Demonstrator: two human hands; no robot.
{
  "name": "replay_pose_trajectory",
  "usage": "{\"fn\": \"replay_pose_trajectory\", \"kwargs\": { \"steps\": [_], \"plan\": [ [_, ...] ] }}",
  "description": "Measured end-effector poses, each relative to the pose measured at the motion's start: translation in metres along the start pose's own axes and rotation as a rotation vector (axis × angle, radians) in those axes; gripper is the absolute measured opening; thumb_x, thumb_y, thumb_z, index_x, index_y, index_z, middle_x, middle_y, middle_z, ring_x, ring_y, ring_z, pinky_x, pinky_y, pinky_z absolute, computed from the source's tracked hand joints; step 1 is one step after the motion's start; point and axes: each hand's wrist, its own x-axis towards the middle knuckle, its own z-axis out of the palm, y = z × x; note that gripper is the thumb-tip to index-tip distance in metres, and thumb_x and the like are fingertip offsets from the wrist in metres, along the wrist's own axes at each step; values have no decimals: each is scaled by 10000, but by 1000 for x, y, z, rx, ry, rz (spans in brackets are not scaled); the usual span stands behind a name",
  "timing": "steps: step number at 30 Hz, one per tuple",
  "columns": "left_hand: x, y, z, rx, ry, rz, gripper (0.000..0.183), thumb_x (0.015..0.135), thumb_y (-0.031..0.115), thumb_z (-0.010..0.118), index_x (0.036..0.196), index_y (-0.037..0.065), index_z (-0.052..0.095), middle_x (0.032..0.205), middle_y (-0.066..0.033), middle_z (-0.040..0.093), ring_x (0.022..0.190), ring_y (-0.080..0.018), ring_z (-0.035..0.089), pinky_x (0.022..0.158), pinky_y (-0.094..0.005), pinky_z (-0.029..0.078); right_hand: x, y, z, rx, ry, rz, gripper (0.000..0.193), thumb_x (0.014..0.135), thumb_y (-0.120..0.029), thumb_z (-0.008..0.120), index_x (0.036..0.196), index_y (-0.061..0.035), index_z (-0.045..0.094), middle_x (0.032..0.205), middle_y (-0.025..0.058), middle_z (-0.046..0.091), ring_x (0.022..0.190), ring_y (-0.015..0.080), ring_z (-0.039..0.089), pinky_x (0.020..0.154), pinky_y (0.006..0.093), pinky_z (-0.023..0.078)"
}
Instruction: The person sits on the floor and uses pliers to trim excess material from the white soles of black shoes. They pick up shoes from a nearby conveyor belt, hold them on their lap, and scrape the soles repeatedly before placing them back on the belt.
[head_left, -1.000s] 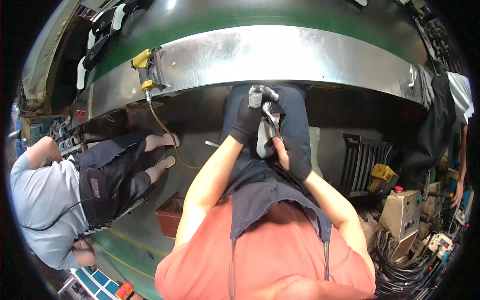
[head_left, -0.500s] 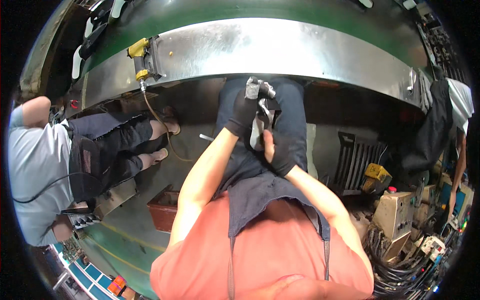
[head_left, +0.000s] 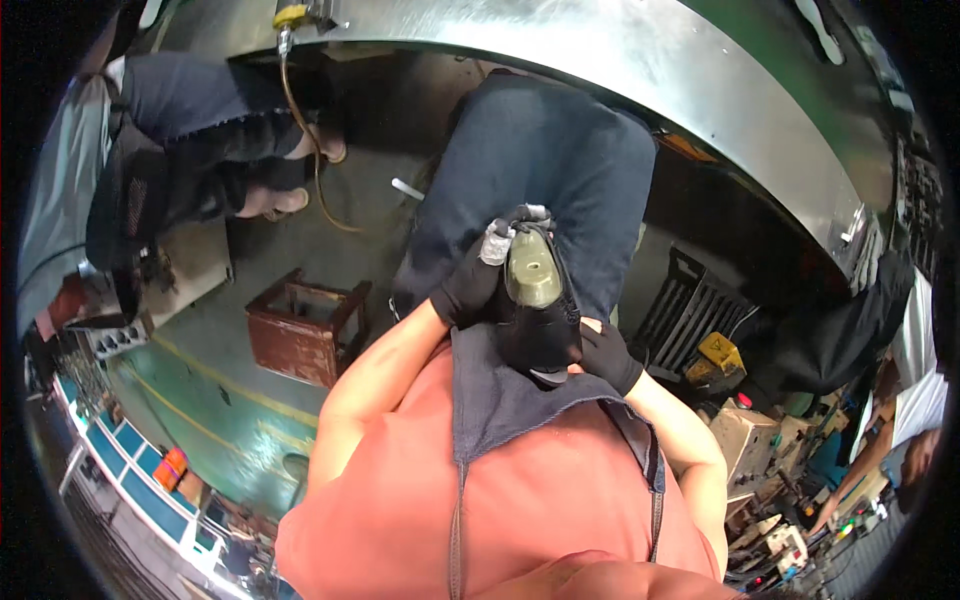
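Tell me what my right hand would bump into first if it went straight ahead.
Your right hand would most likely meet the black shoe first; the two may be touching now, but depth there is unclear.

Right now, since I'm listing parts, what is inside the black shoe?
An olive-green block with a small hole in its top shows in the opening of the black shoe. The shoe covers whatever lies deeper, so that cannot be seen.

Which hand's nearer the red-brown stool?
Left. The left hand is right of the stool, this side of the dark shoe; the right hand is farther right, beyond the shoe.
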Motion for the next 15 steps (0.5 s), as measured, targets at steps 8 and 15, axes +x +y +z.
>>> {"fn": "replay_pose_trajectory", "kwargs": {
  "steps": [8, 15],
  "plan": [
    [11, -1, -12, -7, -74, -42, 533, 954, 476, 460, 1270, 48, 491, 1243, -110, 558, 1123, -196, 560, 980, -337, 450, 7, 10, 7, -36, 0, -51, 514, 776, -463, 612, 1043, -25, 602, 1078, 179, 572, 1017, 365, 572, 901, 441, 456],
    [45, 16, -6, -68, -131, 79, 560, 916, 523, 480, 1190, 38, 536, 1114, -94, 595, 1038, -231, 581, 951, -359, 465, 36, 38, -5, 120, 129, -68, 461, 672, -311, 719, 1050, -60, 637, 1105, 143, 609, 1007, 334, 594, 871, 434, 476]
  ]
}}
